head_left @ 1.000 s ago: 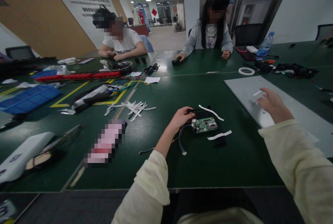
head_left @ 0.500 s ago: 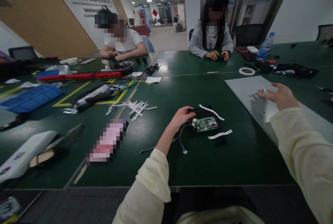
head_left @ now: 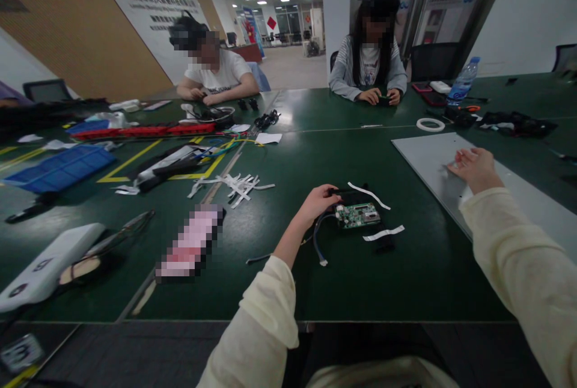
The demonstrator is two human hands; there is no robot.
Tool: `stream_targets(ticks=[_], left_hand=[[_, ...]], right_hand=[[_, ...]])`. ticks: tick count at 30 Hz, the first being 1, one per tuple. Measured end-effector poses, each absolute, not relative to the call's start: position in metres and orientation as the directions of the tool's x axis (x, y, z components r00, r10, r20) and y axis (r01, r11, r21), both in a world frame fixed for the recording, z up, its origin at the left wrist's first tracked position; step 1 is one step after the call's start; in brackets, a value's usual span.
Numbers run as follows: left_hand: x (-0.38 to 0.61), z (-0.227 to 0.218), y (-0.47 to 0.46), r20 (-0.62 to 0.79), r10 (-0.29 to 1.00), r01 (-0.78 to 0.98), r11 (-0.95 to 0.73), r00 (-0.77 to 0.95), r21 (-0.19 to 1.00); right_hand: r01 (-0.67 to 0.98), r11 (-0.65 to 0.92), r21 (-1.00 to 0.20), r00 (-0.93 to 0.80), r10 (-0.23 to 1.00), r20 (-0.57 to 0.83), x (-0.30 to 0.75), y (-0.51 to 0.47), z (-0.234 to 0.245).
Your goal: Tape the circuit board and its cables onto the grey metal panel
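The right hand (head_left: 475, 166) is now curling its fingers inward above one grey panel (head_left: 430, 157); whether that grip is holding anything, I cannot tell. The left hand (head_left: 315, 205) is touching a black piece (head_left: 349, 196), closure unclear, seemingly steadying one circuit board (head_left: 358, 215) on the worktop (head_left: 279, 280); the next move is probably calling for care around two white strips (head_left: 384, 233).

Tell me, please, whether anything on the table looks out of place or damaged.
Nothing looks spilled or plainly damaged. The untidiest spot is the heap of white strips, crossed at odd angles on the table, whereas two other strips lie apart near the board. A cable beside the board also has one end unattached.
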State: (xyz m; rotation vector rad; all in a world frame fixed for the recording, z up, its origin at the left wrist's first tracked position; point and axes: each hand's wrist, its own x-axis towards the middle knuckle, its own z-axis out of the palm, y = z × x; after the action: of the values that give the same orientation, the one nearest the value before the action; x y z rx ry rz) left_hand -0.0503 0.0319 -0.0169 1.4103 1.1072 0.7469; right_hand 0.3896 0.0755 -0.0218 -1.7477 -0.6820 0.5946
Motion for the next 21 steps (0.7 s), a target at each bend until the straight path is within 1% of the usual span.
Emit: stream_targets(ticks=[1,3,5,6,8,10,12,15,18,21], left_hand=[[-0.050,-0.017,0.032,-0.151,0.922,0.209,0.078,0.358,0.975],[-0.050,-0.017,0.032,-0.150,0.921,0.210,0.077,0.359,0.975],[-0.050,-0.017,0.032,-0.148,0.923,0.211,0.075,0.356,0.975],[-0.050,-0.017,0.031,-0.144,0.924,0.213,0.071,0.354,0.975],[-0.050,-0.017,0.031,-0.133,0.927,0.220,0.056,0.352,0.974],[-0.050,-0.017,0.031,-0.127,0.928,0.224,0.048,0.351,0.973],[-0.049,-0.017,0.032,-0.133,0.927,0.219,0.056,0.352,0.974],[-0.048,-0.017,0.032,-0.123,0.932,0.211,0.051,0.341,0.976],[-0.048,-0.019,0.030,-0.044,0.932,0.163,-0.016,0.360,0.987],[-0.052,-0.022,0.027,0.005,0.896,0.088,-0.049,0.443,0.995]], right_hand=[[0.080,-0.213,-0.974,0.716,0.692,-0.092,0.388,0.073,-0.020],[-0.124,-0.105,-0.987,0.723,0.671,-0.163,0.383,0.070,-0.014],[-0.346,0.067,-0.936,0.692,0.692,-0.206,0.371,0.067,-0.005],[-0.425,0.133,-0.895,0.659,0.724,-0.205,0.361,0.065,0.000],[-0.483,0.157,-0.862,0.573,0.800,-0.176,0.334,0.060,0.013],[-0.521,0.132,-0.843,0.449,0.883,-0.139,0.295,0.050,0.027],[-0.489,0.084,-0.868,0.244,0.969,-0.044,0.247,0.033,0.040],[-0.360,0.024,-0.933,-0.033,0.999,0.039,0.173,0.000,0.055],[-0.225,0.024,-0.974,-0.206,0.976,0.072,0.116,-0.026,0.060],[-0.124,0.031,-0.992,-0.272,0.960,0.064,0.083,-0.037,0.053]])
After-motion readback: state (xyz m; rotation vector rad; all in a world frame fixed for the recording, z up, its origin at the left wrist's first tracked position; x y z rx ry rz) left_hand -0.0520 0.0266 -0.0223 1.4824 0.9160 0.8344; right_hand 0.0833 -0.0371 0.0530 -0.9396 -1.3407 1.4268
